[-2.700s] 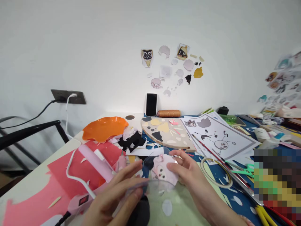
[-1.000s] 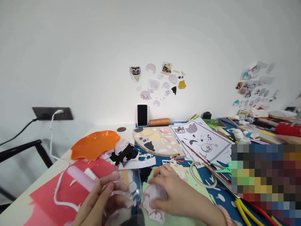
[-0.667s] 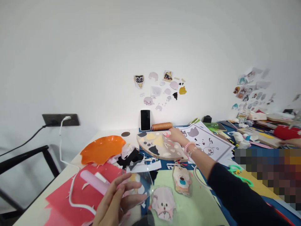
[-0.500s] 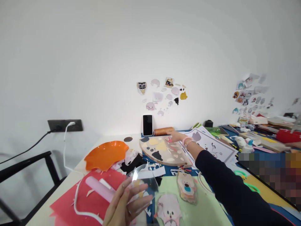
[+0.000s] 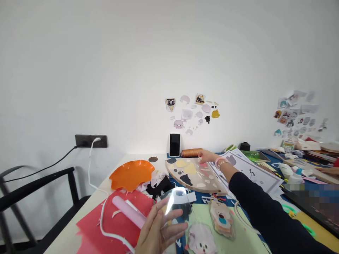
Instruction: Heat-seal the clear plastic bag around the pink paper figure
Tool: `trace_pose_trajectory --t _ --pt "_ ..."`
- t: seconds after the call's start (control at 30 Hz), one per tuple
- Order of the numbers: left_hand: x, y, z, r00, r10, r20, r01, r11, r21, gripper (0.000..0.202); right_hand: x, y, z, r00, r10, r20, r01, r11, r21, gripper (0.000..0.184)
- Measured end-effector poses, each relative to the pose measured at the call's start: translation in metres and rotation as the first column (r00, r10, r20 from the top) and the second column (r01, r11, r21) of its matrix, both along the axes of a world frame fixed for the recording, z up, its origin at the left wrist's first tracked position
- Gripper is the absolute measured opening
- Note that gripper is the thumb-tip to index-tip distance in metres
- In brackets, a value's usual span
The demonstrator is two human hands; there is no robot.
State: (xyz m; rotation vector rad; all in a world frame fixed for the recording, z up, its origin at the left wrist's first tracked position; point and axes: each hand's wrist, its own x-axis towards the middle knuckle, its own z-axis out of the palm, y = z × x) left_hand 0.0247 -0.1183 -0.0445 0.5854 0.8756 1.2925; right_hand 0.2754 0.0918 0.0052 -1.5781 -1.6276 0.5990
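Left hand [image 5: 159,227] holding a clear sheet [image 5: 180,198], I seem mid-pickup, right hand [image 5: 208,155] apparently pinching a small piece [image 5: 200,159] that wants gentle lifting.

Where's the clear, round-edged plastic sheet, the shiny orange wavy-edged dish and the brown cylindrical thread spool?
Clear, round-edged plastic sheet [image 5: 181,199]: head view, glossy upper part.
Shiny orange wavy-edged dish [image 5: 132,175]: head view, bare middle of its inside.
Brown cylindrical thread spool [image 5: 191,152]: head view, middle of the wound thread.
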Motion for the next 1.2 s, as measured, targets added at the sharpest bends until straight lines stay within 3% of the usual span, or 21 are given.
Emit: trace_pose_trajectory --t 0.1,0.2,0.37,0.47,0.67,0.77,0.93,1.2 --pt "-0.002 0.002 0.0 1.0 -0.017 0.007 0.017 0.999 -0.033 0.053 0.007 -0.009 0.011 0.994 0.035 -0.103 -0.041 0.998 -0.049 0.019" --pt "-0.004 0.005 -0.003 0.998 -0.025 0.05 0.028 0.998 -0.049 0.045 -0.007 -0.038 0.015 0.966 0.067 -0.249 -0.079 0.996 -0.039 0.015" --pt "-0.004 0.008 -0.012 0.997 -0.032 0.07 0.033 0.999 -0.014 0.043 -0.068 -0.128 -0.005 0.839 0.216 -0.499 -0.276 0.96 -0.05 0.029" --pt "-0.004 0.008 -0.011 0.995 -0.053 0.079 0.051 0.998 0.021 0.052 -0.095 -0.163 -0.016 0.792 0.277 -0.544 -0.361 0.931 -0.051 0.032" --pt "-0.005 0.01 -0.004 0.998 -0.056 0.014 0.056 0.998 0.031 0.053 -0.104 -0.166 -0.019 0.838 0.32 -0.441 -0.368 0.93 -0.024 0.028" --pt "-0.005 0.011 -0.005 0.998 -0.062 0.019 0.061 0.998 0.02 0.055 -0.105 -0.167 -0.017 0.886 0.344 -0.311 -0.338 0.938 0.073 0.02" --pt "-0.003 0.007 -0.002 0.999 -0.052 0.004 0.051 0.998 0.043 0.057 -0.108 -0.175 -0.016 0.971 0.235 -0.037 -0.219 0.944 0.246 0.012" --pt "0.001 0.002 -0.001 0.993 -0.006 -0.117 0.021 0.992 0.126 0.071 -0.108 -0.176 -0.021 0.963 0.246 0.112 -0.27 0.887 0.375 0.012"
